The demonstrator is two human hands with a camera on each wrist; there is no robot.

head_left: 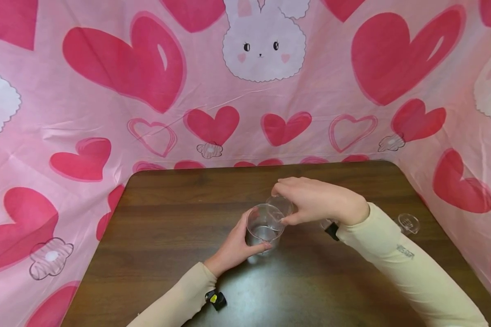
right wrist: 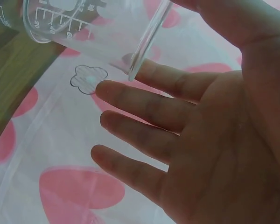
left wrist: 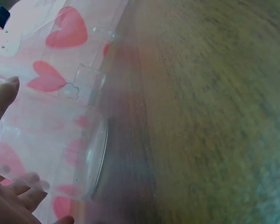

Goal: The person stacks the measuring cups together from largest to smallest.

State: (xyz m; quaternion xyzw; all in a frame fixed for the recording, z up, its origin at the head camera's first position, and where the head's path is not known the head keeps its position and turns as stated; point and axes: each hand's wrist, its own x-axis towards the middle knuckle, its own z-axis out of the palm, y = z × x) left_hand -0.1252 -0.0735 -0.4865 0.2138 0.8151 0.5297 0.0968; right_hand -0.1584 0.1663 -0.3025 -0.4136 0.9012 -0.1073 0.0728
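Small clear beaker (head_left: 281,206) pinched at rim by right hand (head_left: 317,200). Large clear beaker (head_left: 263,229) gripped around side by left hand (head_left: 235,245), mouth upward. Small beaker positioned at far-right edge of large mouth; rims overlapped in head view, contact undetermined.

One left hand (head_left: 238,243), one right hand (head_left: 319,200), four clear vessels (head_left: 409,222), one table (head_left: 159,227)
The vessels: one big beaker (head_left: 265,234), one small beaker (head_left: 281,205), two more to the right — one partly hidden. Two sleeves (head_left: 401,265), two black boxes (head_left: 215,299), one at each wrist. In the head view, the far and side cloth (head_left: 245,93) shows three rabbits (head_left: 263,56) — left, middle, right — and three scribbled flowers (head_left: 51,258).
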